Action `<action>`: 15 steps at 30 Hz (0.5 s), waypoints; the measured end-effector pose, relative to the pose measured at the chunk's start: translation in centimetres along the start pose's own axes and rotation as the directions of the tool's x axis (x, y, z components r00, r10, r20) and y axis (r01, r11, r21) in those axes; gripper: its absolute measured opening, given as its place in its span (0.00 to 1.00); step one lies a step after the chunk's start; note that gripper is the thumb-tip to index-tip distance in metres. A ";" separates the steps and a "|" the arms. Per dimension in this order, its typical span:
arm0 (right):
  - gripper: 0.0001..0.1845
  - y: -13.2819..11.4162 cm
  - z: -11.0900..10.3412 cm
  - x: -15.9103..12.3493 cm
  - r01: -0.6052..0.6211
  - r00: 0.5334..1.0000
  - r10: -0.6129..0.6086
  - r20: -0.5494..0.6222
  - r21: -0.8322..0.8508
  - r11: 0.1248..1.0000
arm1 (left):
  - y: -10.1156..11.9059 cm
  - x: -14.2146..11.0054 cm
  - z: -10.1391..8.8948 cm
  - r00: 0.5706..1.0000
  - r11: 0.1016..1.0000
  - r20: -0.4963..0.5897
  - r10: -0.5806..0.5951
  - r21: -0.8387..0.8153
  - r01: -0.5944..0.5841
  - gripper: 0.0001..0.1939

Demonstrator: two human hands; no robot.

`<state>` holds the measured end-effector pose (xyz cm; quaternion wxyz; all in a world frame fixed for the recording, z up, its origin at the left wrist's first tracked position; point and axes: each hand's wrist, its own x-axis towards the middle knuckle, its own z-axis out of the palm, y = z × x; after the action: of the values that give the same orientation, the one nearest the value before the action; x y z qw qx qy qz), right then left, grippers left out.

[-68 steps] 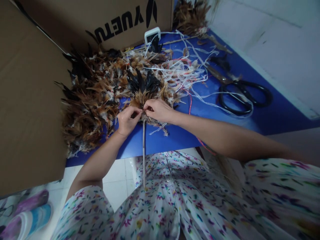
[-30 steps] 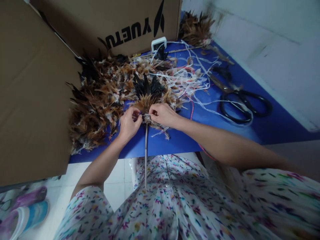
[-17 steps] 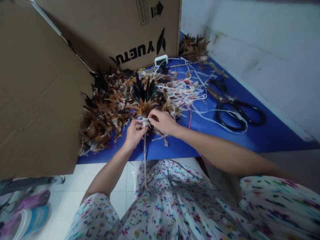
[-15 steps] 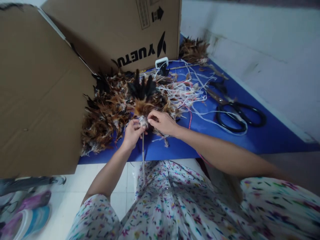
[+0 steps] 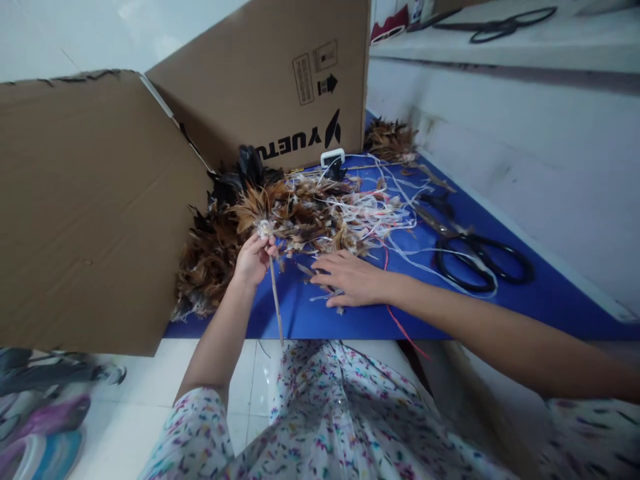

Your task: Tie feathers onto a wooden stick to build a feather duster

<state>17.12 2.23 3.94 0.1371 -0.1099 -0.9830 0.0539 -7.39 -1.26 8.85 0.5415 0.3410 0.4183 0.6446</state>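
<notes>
Pinched in my left hand (image 5: 253, 261) is a feather duster (image 5: 256, 208) with brown and black feathers bound at a whitish base. Its thin stick (image 5: 275, 300) slants down past the table's front edge. My right hand (image 5: 353, 279) is spread palm down over the blue tabletop (image 5: 300, 320), fingers apart, with small feather scraps (image 5: 327, 297) around its fingertips. Behind both hands lies a heap of loose brown feathers (image 5: 315, 213). White and pink strings (image 5: 373, 208) lie tangled at the heap's right side.
Large black-handled scissors (image 5: 480, 261) lie to the right, a string across the handles. Cardboard panels (image 5: 90, 207) wall off the left and back. Another feather bunch (image 5: 393, 139) sits at the back corner beside the wall. A ledge (image 5: 500, 50) holds more scissors (image 5: 505, 28).
My right hand has left the duster's base and moved right and down to the tabletop, opening out. My left hand has carried the duster leftward. The view has tilted up.
</notes>
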 end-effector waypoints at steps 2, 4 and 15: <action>0.20 0.5 0.7 -0.6 -0.008 1.000 0.008 -0.002 -0.019 1.000 | 0.4 0.5 0.6 0.999 0.995 0.019 -0.033 -0.092 0.035 0.03; 0.15 1.3 1.5 -0.9 0.006 0.999 -0.007 -0.042 -0.022 1.000 | 0.9 0.8 1.3 0.996 0.984 0.052 -0.079 -0.154 0.086 0.05; 0.17 3.9 0.9 0.7 -0.016 0.981 0.012 -0.192 -0.020 1.000 | 2.1 3.0 2.5 0.995 0.985 0.068 -0.073 -0.152 0.083 0.20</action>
<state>16.96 6.07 2.77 0.2298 -0.1228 -0.9649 0.0337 -6.61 1.95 11.75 0.6037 0.3012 0.3632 0.6425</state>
